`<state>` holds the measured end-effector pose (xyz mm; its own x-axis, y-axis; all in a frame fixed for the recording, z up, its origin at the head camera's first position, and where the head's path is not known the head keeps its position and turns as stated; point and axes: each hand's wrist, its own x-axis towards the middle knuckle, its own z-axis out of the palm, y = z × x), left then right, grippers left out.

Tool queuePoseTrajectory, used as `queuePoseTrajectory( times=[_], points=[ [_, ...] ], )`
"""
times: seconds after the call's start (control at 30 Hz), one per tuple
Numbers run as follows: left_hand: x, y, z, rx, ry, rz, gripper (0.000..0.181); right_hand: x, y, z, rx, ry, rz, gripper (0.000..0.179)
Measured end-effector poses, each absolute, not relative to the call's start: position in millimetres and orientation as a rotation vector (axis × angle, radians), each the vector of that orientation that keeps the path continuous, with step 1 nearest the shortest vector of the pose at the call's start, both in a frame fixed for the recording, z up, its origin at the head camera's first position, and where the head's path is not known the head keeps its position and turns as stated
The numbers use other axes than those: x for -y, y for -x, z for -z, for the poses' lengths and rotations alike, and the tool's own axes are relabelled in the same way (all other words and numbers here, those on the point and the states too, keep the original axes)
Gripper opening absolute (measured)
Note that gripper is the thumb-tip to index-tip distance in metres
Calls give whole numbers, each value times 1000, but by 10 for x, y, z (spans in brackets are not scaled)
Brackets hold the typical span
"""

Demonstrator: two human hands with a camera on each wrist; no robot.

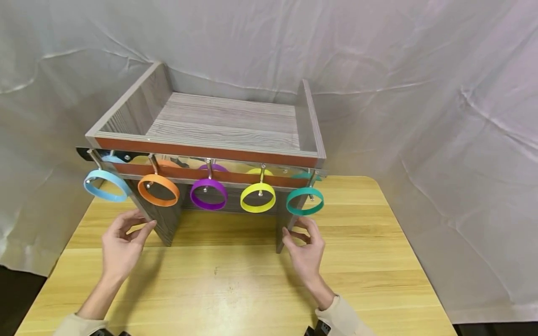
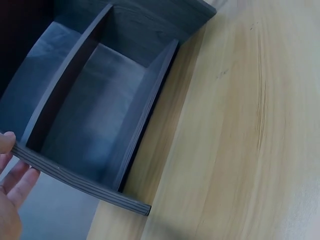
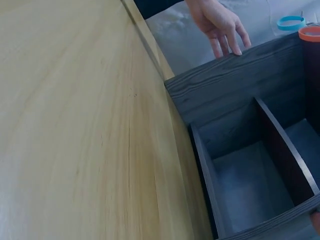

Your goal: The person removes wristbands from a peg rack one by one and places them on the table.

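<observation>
A grey wood-grain shelf rack (image 1: 235,114) stands on the wooden table. My left hand (image 1: 123,245) pinches the front edge of its left side panel (image 1: 156,212), thumb inside and fingers outside in the left wrist view. At the right side panel (image 1: 282,228), my right hand (image 1: 307,249) grips the front edge between thumb and fingers; only a sliver of it shows in the right wrist view. Along the rack's front, metal hooks carry wristband-like rings: light blue (image 1: 105,195), orange (image 1: 159,203), purple (image 1: 208,207), yellow (image 1: 258,210) and teal (image 1: 305,213).
The wooden tabletop (image 1: 222,289) extends in front of the rack and to its right. Grey sheeting (image 1: 378,60) hangs behind and on both sides. Below the top tray, a divider (image 2: 70,70) splits the rack's underside into compartments. A shiny metal strip (image 1: 191,163) backs the hooks.
</observation>
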<state>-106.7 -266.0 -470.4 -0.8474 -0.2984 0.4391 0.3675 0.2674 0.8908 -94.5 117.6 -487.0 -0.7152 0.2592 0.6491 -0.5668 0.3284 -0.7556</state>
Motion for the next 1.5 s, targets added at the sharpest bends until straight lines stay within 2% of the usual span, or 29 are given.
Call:
queuePoseTrajectory(
  times=[0.57, 1.07, 1.5],
  points=[
    [2774, 1111, 4721, 2010, 161, 1758, 39, -1134, 898, 4844, 1905, -171, -1416, 35],
    [2842, 1169, 4744, 1993, 196, 1873, 40, -1078, 844, 4780, 1892, -88, -1433, 38],
    [2862, 1174, 4751, 2008, 172, 1869, 39, -1066, 847, 4765, 1929, -18, -1469, 31]
  ],
)
